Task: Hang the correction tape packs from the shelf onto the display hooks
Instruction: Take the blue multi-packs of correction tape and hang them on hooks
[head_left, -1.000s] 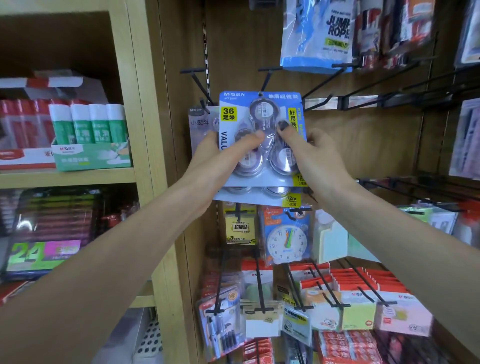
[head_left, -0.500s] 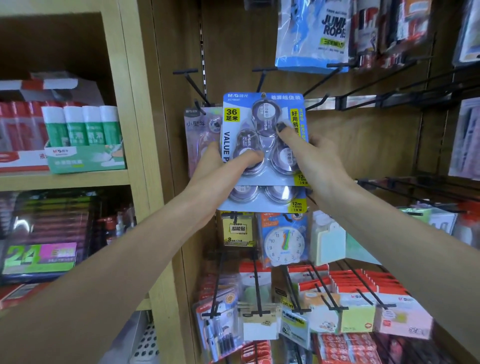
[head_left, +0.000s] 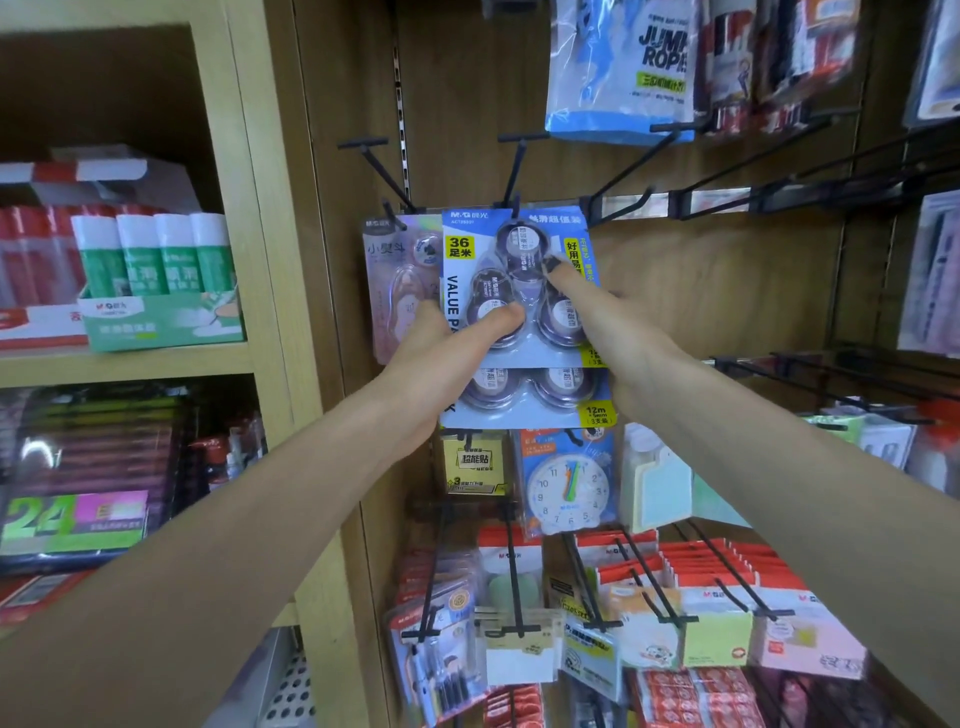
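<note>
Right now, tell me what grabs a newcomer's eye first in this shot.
Dead centre, both hands hold a blue correction tape pack up at a black display hook: the left hand grips its lower left, the right hand its right side. A second blue pack peeks out beneath it, and a pink pack hangs just left.

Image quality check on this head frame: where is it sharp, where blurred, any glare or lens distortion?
Head view: sharpest on the blue correction tape pack that both hands hold; the jump rope bag and the right-edge goods are smeared. Glare streaks the dark pack at lower left. Wide-angle bending tilts the shelf post.
</note>
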